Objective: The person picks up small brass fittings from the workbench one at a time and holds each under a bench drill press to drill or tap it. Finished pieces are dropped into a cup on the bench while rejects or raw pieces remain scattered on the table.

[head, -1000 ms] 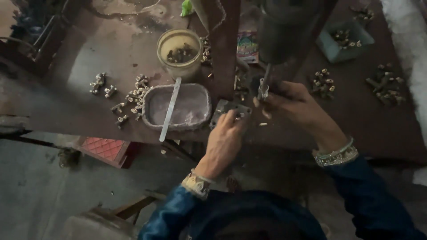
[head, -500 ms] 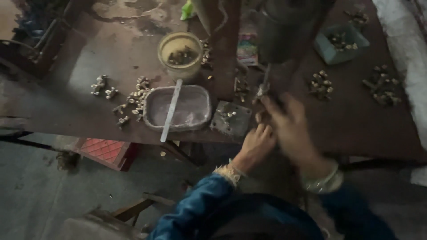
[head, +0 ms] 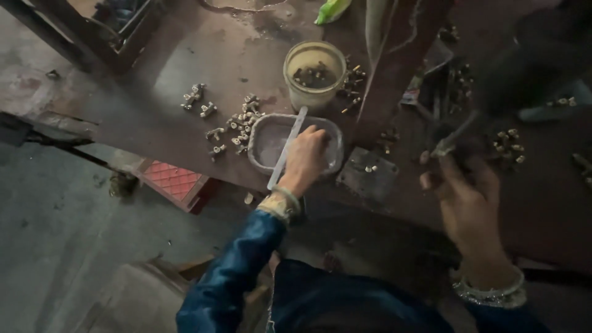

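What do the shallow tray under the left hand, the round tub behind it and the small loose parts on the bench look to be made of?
Tray: translucent, cloudy plastic, likely, with rounded corners and light showing through its floor. Round tub: pale yellowish plastic, seemingly, stained and dull. Small loose parts: metal, probably brass or plated, with bright glints. Left hand reaches into the tray.

Shiny blue sleeves (head: 231, 277), with bangles (head: 491, 293) at both wrists.

Dark, rusty workbench (head: 203, 55) strewn with small metal parts.
On it lie a clear tray (head: 265, 145) with a pale stick (head: 287, 146) across it, a yellowish tub (head: 313, 74) of parts behind, loose fittings (head: 237, 123) left of the tray, a flat grey plate (head: 370, 174) to its right, and more fittings (head: 509, 145) further right.
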